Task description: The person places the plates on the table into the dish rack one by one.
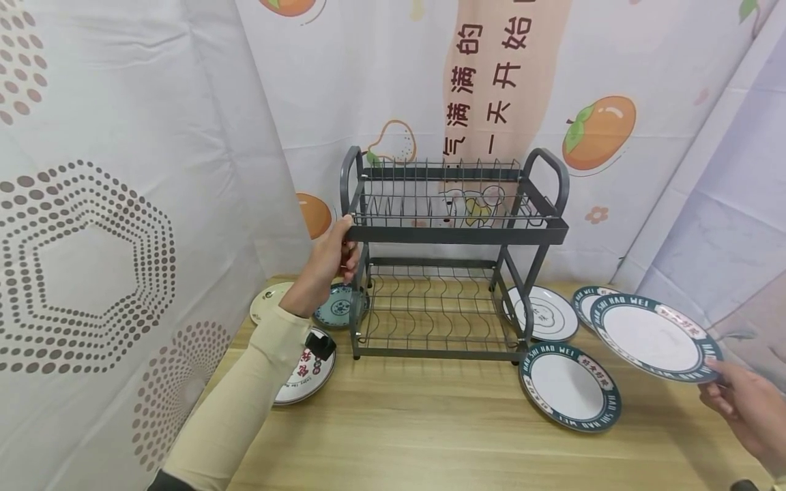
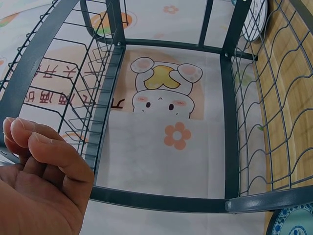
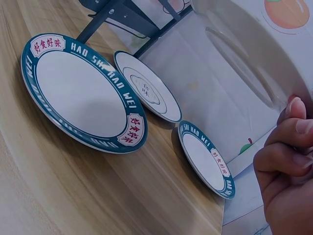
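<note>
A two-tier dark grey dish rack (image 1: 454,235) stands on the wooden table. My left hand (image 1: 328,256) grips its upper tier at the left front corner; in the left wrist view the fingers (image 2: 58,152) curl by the upper rail. On the far right, my right hand (image 1: 746,402) pinches the rim of a white plate with a green lettered border (image 1: 653,337), held tilted above the table. Its pale underside (image 3: 264,49) shows in the right wrist view. A matching green-rimmed plate (image 1: 570,387) lies beside the rack's right front foot. Both rack tiers hold no plates.
Behind the right side lie a white plate with a line pattern (image 1: 546,315) and another green-rimmed plate (image 1: 583,300). Left of the rack are a blue patterned plate (image 1: 334,307), a cream plate (image 1: 267,300) and white plates with red characters (image 1: 307,382). Printed curtains (image 1: 381,75) enclose the table.
</note>
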{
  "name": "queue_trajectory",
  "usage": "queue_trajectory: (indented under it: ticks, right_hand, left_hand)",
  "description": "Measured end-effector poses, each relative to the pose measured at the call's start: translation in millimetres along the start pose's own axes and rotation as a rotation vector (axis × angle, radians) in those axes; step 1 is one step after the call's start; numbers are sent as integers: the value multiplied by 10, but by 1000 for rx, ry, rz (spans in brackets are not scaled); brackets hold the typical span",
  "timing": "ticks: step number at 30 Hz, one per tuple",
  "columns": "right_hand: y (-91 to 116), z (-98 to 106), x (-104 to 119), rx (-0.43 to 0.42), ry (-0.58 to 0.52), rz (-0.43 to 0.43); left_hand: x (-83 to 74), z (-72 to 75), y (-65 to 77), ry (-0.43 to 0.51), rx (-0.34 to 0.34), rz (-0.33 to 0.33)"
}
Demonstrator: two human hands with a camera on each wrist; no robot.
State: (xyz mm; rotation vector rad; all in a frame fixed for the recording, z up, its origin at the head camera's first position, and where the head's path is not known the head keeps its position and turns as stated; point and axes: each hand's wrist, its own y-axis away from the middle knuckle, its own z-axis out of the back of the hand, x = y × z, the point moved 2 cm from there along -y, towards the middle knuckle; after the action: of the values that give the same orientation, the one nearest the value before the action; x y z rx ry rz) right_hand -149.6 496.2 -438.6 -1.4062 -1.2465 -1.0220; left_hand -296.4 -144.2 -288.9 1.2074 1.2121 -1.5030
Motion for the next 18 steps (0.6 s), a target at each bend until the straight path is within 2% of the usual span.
queue_trajectory:
  ticks: [7, 18]
  right_hand:
    - [-23, -5, 44, 24, -26, -11]
    - [-68, -142, 167, 54, -107, -35]
  left_hand:
    - [-5, 5, 14, -2, 5, -4]
    - [2, 2, 4, 10, 1, 3]
